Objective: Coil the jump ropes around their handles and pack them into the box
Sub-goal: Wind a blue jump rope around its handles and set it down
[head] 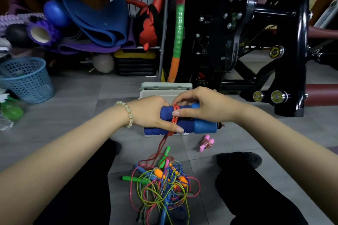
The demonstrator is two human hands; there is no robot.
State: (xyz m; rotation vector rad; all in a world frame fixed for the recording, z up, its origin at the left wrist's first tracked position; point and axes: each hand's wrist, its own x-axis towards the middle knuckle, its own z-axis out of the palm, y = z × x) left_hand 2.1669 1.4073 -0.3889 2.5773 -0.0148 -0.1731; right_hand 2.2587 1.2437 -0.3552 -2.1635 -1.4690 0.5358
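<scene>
I note my left hand (152,115) gripping a pair of blue foam jump-rope handles (190,125) held side by side, overlapping the pale grey plastic box (164,87) on the floor. My right hand (204,107) pinches the red braided rope (175,116) wound round them. A tangled pile of coloured ropes (162,184) lies nearer me.

The left hand (150,113), right hand (203,104) and blue handles (186,125) hide most of the box (164,86). The rope tangle (164,188) runs off the bottom edge.

Both arms extended; left grip (153,113) clasping; right grip (206,106) pinching
</scene>
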